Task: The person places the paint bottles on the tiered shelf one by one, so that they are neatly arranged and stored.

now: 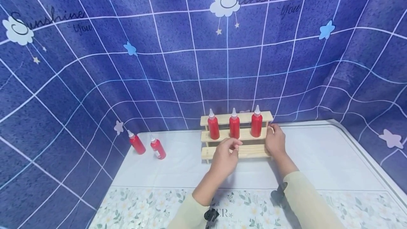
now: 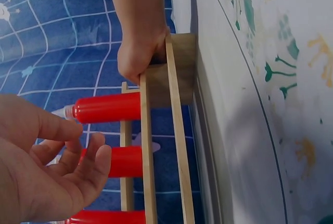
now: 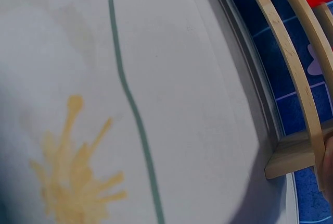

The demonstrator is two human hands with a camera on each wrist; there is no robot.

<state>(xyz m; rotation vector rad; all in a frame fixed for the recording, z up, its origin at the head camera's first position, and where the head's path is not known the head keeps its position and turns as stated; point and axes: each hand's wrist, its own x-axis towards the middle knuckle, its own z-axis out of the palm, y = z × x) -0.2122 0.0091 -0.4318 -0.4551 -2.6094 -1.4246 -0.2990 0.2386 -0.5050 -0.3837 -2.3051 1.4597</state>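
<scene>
A three-tiered wooden rack (image 1: 252, 150) stands on the white table against the blue curtain. Three red squeeze bottles with pale pointed caps stand upright on its middle tier: a left bottle (image 1: 213, 128), a middle bottle (image 1: 234, 130) and a right bottle (image 1: 256, 125). My right hand (image 1: 276, 140) grips the rack's right end, its fingers curled round the side in the left wrist view. In front of the middle bottle hovers my left hand (image 1: 224, 156), fingers loosely bent and nothing between them. Only a sliver of the right hand (image 3: 328, 172) shows in the right wrist view.
Two more red bottles, an outer one (image 1: 137, 145) and an inner one (image 1: 158, 148), stand at the table's left. A floral-patterned cloth (image 1: 152, 204) covers the near side. The blue gridded curtain (image 1: 178, 63) rises behind and along both sides.
</scene>
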